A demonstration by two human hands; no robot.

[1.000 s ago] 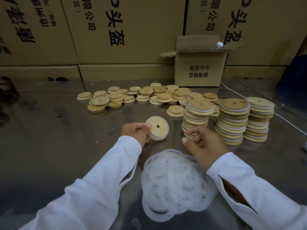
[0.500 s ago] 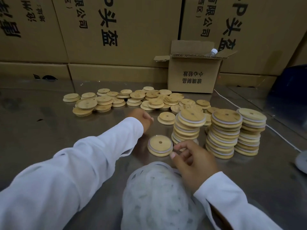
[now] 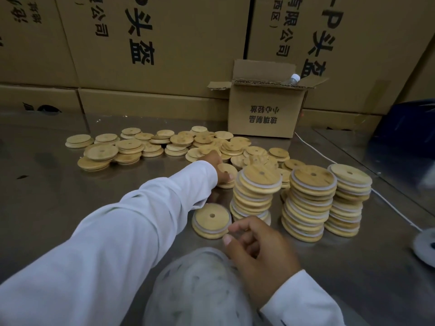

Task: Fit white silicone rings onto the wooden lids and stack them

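As the left hand [image 3: 214,164] stretches forward, its fingers curl round a bare lid [image 3: 231,169] at the near edge of the loose lids [image 3: 150,147], just behind the stacks [image 3: 308,184]. That lid looks light and stiff, a smooth wooden disc with a small centre hole, so I'd take it by the rim, thumb on one side and fingers on the other. Nearer in lies the heap of rings [image 3: 200,292], white, translucent, surely soft and floppy and likely to cling together, best teased out one at a time by an edge. The right hand [image 3: 256,252] hovers over that heap with fingers loosely bent; whether it pinches a ring I cannot tell, the blur is too much. Between the two hands, one ringed lid [image 3: 211,221] lies flat and alone on the table [image 3: 51,208], touching nothing. Now the count: three stacks of ringed lids standing close together, the left one leaning a bit; one single ringed lid; loose lids by the dozen, overlapping, too many to number; rings tangled beyond counting. Farther back stands one small open box [image 3: 263,114] with a bottle [image 3: 294,79] poking out, a white cable [image 3: 329,158] beside it, and big cartons [image 3: 164,43] as a wall behind.
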